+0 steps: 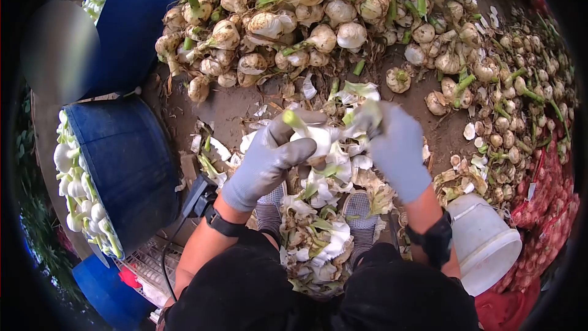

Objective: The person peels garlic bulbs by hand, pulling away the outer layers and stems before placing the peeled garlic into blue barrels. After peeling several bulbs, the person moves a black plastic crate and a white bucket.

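Both my hands wear grey-coated gloves and are raised in front of me, above a heap of peelings. My left hand (pixel 269 158) is closed around a garlic bulb (pixel 321 138); its cut green stem points up between thumb and fingers. The bulb's side looks white and clean. Just to its right, my right hand (pixel 398 147) is curled, with its fingertips blurred. A pale greenish strip of garlic skin (pixel 360 120) shows at those fingertips. Below lie stripped garlic skins (pixel 318 245), piled between my shoes.
A large pile of dirty garlic bulbs (pixel 294 12) lies ahead. Smaller bulbs (pixel 508 122) spread to the right, beside red mesh sacks (pixel 539 208) and a white bucket (pixel 484 239). On the left, a blue tub (pixel 122 165) holds cleaned garlic (pixel 76 187); another blue tub (pixel 131 18) stands beyond.
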The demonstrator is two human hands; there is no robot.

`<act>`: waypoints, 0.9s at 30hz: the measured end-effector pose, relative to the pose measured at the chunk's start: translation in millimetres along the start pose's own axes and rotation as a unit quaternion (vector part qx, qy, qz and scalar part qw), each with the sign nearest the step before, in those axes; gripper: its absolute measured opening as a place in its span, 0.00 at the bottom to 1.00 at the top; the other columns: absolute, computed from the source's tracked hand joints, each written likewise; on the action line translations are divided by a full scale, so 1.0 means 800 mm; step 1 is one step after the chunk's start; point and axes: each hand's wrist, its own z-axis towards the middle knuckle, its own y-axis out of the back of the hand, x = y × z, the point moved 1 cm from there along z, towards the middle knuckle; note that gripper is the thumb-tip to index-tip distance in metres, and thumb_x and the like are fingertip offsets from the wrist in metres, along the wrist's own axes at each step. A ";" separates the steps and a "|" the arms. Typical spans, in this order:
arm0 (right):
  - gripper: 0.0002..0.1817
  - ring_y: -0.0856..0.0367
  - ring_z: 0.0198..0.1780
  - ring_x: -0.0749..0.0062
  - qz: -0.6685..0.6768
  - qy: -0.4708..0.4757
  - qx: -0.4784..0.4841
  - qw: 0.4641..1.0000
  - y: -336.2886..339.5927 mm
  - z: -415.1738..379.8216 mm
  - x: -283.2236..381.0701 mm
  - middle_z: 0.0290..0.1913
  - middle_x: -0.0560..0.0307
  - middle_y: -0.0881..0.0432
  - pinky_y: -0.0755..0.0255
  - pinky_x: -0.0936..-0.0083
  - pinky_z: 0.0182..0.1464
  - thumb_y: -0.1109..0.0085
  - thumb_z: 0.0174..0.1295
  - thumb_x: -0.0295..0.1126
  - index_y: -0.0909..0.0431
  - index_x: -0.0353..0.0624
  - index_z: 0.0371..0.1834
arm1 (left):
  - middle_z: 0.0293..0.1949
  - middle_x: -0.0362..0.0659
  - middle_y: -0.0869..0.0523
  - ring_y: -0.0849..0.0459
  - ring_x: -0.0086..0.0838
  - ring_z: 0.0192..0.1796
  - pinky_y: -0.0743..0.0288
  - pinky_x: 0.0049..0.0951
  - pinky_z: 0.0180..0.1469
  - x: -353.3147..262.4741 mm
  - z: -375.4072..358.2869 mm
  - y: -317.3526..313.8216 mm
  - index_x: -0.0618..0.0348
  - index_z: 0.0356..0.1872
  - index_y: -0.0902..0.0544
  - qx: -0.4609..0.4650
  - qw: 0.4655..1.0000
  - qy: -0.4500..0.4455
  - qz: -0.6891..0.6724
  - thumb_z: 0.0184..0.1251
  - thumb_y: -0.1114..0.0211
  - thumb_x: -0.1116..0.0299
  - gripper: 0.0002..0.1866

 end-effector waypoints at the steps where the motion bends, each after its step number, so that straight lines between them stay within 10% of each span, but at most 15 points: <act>1: 0.15 0.16 0.37 0.45 0.011 -0.065 0.005 0.998 0.005 0.005 -0.020 0.36 0.39 0.17 0.22 0.58 0.39 0.37 0.60 0.38 0.19 0.39 0.46 | 0.50 0.47 0.16 0.15 0.30 0.46 0.20 0.28 0.48 0.000 -0.005 -0.002 0.62 0.61 0.26 0.009 1.000 0.002 -0.018 0.69 0.34 0.58 0.26; 3: 0.18 0.16 0.39 0.45 0.029 -0.208 0.122 0.970 0.026 0.016 0.003 0.38 0.40 0.16 0.22 0.60 0.40 0.36 0.62 0.42 0.20 0.40 0.48 | 0.54 0.48 0.18 0.17 0.31 0.51 0.23 0.29 0.53 0.009 0.004 -0.001 0.62 0.61 0.25 0.010 0.999 -0.039 -0.003 0.70 0.36 0.57 0.25; 8: 0.15 0.15 0.31 0.60 0.215 -0.115 0.011 0.970 -0.003 -0.012 0.033 0.40 0.50 0.14 0.22 0.70 0.34 0.39 0.67 0.34 0.21 0.38 0.52 | 0.61 0.43 0.22 0.22 0.24 0.59 0.28 0.26 0.62 0.018 0.008 0.003 0.63 0.62 0.24 0.012 0.998 -0.049 0.046 0.75 0.43 0.67 0.19; 10: 0.13 0.17 0.30 0.74 0.461 -0.309 0.125 0.822 -0.007 -0.006 0.033 0.40 0.54 0.15 0.24 0.80 0.32 0.40 0.67 0.30 0.22 0.36 0.52 | 0.60 0.42 0.21 0.21 0.23 0.57 0.26 0.24 0.60 0.016 0.007 0.001 0.64 0.62 0.24 -0.010 1.000 0.023 0.011 0.72 0.41 0.72 0.20; 14: 0.07 0.18 0.28 0.79 0.384 -0.205 0.038 0.900 -0.013 -0.007 0.016 0.32 0.56 0.15 0.25 0.81 0.32 0.41 0.65 0.26 0.18 0.38 0.43 | 0.61 0.45 0.22 0.21 0.24 0.58 0.26 0.23 0.60 0.007 0.003 -0.001 0.63 0.59 0.20 -0.060 0.989 -0.043 0.128 0.64 0.36 0.79 0.20; 17: 0.04 0.17 0.28 0.69 0.166 -0.141 -0.042 0.975 -0.006 -0.011 -0.001 0.30 0.52 0.15 0.24 0.72 0.33 0.41 0.63 0.26 0.17 0.45 0.38 | 0.63 0.50 0.25 0.20 0.32 0.57 0.25 0.26 0.57 0.000 0.000 -0.007 0.65 0.51 0.16 -0.044 0.986 -0.113 0.117 0.53 0.23 0.47 0.33; 22: 0.06 0.16 0.33 0.61 -0.038 -0.213 -0.058 0.975 0.023 -0.036 -0.048 0.32 0.50 0.14 0.23 0.68 0.35 0.40 0.63 0.27 0.18 0.49 0.42 | 0.58 0.46 0.19 0.19 0.32 0.59 0.25 0.32 0.62 0.003 -0.001 0.018 0.63 0.56 0.20 -0.063 0.987 -0.144 -0.044 0.63 0.28 0.61 0.24; 27: 0.10 0.16 0.32 0.65 0.197 -0.142 -0.034 0.969 0.014 -0.037 0.001 0.32 0.52 0.15 0.22 0.68 0.35 0.42 0.64 0.28 0.21 0.47 0.49 | 0.50 0.42 0.15 0.16 0.29 0.51 0.19 0.31 0.52 0.020 0.003 0.022 0.61 0.57 0.24 -0.093 0.986 -0.050 -0.129 0.70 0.35 0.56 0.23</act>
